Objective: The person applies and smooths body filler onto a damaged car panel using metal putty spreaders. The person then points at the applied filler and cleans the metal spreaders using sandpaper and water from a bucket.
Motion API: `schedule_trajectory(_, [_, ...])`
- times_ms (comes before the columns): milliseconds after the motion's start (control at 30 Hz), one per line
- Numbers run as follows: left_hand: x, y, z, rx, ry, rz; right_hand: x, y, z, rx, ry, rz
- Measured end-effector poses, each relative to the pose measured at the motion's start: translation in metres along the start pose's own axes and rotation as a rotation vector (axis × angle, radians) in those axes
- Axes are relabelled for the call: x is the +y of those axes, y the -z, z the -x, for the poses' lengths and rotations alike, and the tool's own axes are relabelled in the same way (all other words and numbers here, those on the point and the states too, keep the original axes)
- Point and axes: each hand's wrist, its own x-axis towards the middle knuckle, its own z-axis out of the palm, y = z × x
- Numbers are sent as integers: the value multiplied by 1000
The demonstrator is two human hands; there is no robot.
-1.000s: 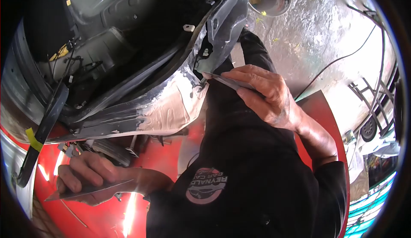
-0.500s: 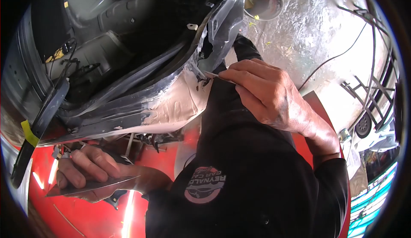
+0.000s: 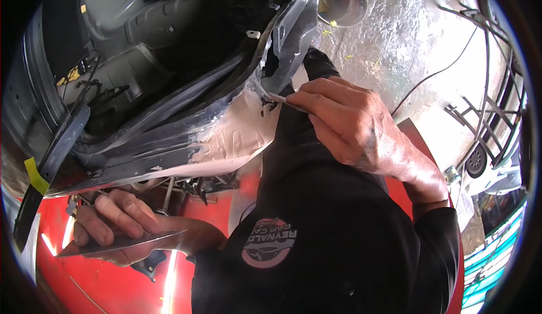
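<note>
My right hand is closed, pinching a putty spreader, seen nearly edge-on. The spreader's tip reaches the edge of a car body panel, beside a small dark torn gap. Pinkish-beige body filler coats the panel's corner, with ridges on its surface. At lower left, my left hand grips a thin flat metal plate, fingers curled over its upper side. That plate is below the panel and apart from it; whether it carries filler cannot be made out.
A dark trim strip with yellow tape juts out at the left. A round bucket stands on the wet-looking floor. A cable crosses the floor towards a metal frame with a wheel. Red shiny bodywork lies below.
The view has shifted slightly. Both hands keep their holds, and the right hand's spreader stays at the panel's edge with hardly any movement.
</note>
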Motion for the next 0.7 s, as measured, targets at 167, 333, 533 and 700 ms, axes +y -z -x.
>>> schedule_trajectory(167, [2,2,2,11,0,-46,-4,-2,1,-17,-16,18])
schedule_trajectory(333, [4,3,5,84,-16,-140,-8,-3,1,-32,-4,31])
schedule_trajectory(533, [4,6,8,99,-12,-118,-17,-7,3,-74,4,90])
schedule_trajectory(700, [5,9,11,138,-17,-169,-24,-8,6,-109,49,109])
